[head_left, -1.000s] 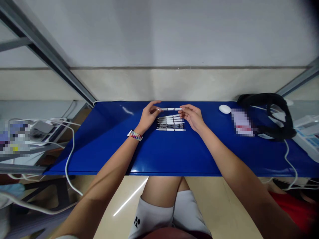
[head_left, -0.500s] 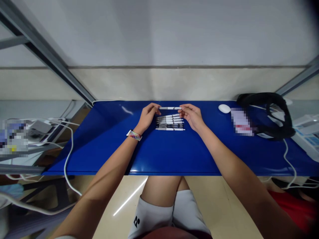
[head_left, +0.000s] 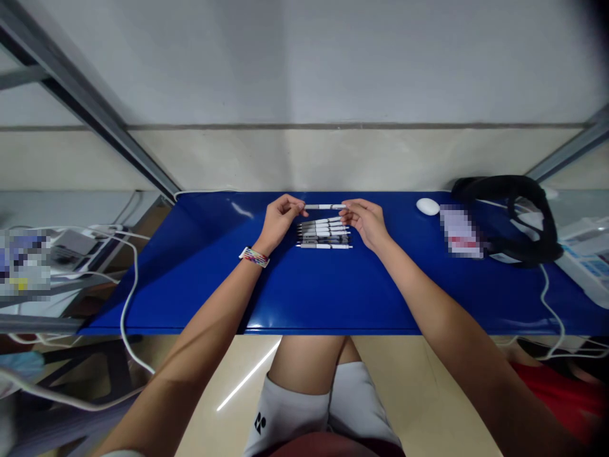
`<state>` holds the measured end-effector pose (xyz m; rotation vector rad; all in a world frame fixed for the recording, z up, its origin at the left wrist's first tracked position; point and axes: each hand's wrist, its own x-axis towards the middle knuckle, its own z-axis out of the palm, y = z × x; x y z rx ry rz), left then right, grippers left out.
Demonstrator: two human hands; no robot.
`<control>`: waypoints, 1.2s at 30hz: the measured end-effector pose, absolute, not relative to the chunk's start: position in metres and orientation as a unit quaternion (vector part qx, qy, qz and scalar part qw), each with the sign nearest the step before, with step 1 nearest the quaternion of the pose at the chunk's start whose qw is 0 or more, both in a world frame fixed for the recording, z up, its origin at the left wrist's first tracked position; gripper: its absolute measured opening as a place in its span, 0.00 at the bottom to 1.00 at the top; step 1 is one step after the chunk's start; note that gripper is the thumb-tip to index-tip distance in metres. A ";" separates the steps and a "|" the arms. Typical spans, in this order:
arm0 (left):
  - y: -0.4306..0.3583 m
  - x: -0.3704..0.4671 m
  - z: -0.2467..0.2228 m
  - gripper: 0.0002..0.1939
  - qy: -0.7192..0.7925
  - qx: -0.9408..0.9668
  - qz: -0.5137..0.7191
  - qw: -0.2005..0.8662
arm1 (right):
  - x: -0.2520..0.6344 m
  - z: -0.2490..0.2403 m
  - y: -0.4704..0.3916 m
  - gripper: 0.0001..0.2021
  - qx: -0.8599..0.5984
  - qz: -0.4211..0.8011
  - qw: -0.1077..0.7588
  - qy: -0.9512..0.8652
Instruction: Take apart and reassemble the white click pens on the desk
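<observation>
A white pen (head_left: 325, 207) lies level between my two hands, near the back of the blue table. My left hand (head_left: 281, 220) pinches its left end between thumb and fingers. At the other end, my right hand (head_left: 365, 220) grips the pen with thumb and forefinger. Just in front of it, several white and dark pens (head_left: 323, 233) lie side by side on the table, their tips pointing left. The fingers of my right hand hang close to the right ends of the row; whether they touch those pens I cannot tell.
The blue table (head_left: 333, 292) backs onto a wall. A white oval object (head_left: 427, 206), a blurred packet (head_left: 460, 231) and a black strapped headset (head_left: 514, 219) lie to the right. White cables (head_left: 130, 298) hang at the left side. Metal posts (head_left: 102, 111) flank the table.
My left hand has shifted slightly left and its grip at the pen's end looks a little changed. My right hand and the row of pens stay nearly where they were.
</observation>
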<state>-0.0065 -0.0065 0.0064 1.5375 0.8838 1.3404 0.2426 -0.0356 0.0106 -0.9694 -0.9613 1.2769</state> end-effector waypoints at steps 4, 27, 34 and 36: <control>-0.007 -0.006 0.008 0.13 0.356 0.618 0.547 0.439 | 0.243 0.011 -0.036 0.10 -0.420 0.554 0.594 -0.405; -0.007 -0.003 0.007 0.13 0.353 0.595 0.581 0.429 | 0.247 0.022 -0.037 0.13 -0.336 0.716 0.536 -0.296; -0.008 -0.003 0.008 0.14 0.369 0.602 0.568 0.423 | 0.251 0.018 -0.035 0.11 -0.307 0.712 0.543 -0.322; -0.009 -0.003 0.008 0.14 0.370 0.609 0.557 0.427 | 0.251 0.017 -0.034 0.11 -0.305 0.710 0.552 -0.313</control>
